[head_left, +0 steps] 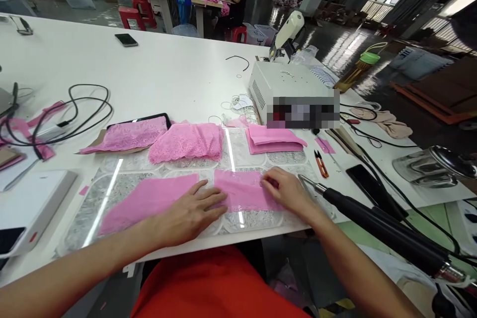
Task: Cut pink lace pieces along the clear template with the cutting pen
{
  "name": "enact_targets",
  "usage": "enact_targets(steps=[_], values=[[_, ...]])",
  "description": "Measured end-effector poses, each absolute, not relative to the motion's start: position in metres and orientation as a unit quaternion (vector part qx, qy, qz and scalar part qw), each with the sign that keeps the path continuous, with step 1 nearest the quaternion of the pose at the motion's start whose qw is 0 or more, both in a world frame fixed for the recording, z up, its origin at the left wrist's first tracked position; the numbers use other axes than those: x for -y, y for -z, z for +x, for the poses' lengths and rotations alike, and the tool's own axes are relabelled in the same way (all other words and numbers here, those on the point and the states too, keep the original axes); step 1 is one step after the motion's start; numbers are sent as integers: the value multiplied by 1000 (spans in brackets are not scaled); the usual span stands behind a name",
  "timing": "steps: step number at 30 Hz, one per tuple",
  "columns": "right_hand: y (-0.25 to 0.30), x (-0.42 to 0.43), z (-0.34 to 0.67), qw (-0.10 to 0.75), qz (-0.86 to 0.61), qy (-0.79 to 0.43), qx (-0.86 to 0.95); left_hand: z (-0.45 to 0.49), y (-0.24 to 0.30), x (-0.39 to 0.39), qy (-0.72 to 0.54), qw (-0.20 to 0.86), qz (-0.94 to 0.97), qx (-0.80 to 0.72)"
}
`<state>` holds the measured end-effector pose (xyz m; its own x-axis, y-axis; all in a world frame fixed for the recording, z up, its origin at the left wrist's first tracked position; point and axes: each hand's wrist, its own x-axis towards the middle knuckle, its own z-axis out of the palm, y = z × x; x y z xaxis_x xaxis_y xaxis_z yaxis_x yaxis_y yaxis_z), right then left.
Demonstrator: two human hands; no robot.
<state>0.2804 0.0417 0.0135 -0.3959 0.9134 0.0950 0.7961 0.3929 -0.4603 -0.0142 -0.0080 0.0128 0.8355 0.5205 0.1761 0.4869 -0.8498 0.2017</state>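
My left hand (pixel 197 208) lies flat with its fingers stretched out, between two flat pink fabric pieces. One is the larger piece (pixel 149 198) on the left; its fingertips rest on the left edge of the smaller rectangular piece (pixel 238 189). At that smaller piece's right end, my right hand (pixel 286 189) has its fingers curled and pinched on the cloth. Both pieces lie on a marbled, clear-topped mat (pixel 257 221). Just right of my right hand is a black-handled tool (pixel 372 223) with a thin metal tip.
Pink lace pieces (pixel 188 141) and folded pink cloth (pixel 276 139) lie behind. A grey metal box (pixel 294 84) stands at the back right. Orange thread snips (pixel 321 164), a phone (pixel 372 189) and a glass mug (pixel 428 166) sit to the right. Cables (pixel 74 109) coil at left. A person sews beyond.
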Motion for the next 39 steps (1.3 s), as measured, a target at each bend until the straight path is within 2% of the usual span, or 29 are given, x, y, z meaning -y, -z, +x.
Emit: enact_targets(steps=[4, 8, 11, 16, 25, 33, 36, 39], values=[[-23, -42, 286, 200, -512, -180, 816, -14, -16, 7, -112, 69, 955, -264], [-29, -29, 281, 153, -413, -240, 865, -11, -17, 5, -98, 63, 956, -268], [-26, -29, 279, 127, -415, -243, 868, -10, -16, 4, -96, 67, 956, -268], [-25, -37, 282, 135, -451, -221, 854, -10, -16, 4, -90, 76, 956, -269], [-33, -35, 288, 103, -390, -289, 868, -6, -18, 2, -81, 102, 950, -284], [-20, -45, 289, 142, -481, -251, 828, -8, -18, 2, -67, 104, 951, -282], [-18, -46, 293, 184, -533, -224, 795, -8, -18, 1, -64, 108, 951, -282], [-23, -40, 295, 207, -504, -229, 807, -7, -17, 1, -72, 109, 953, -272]])
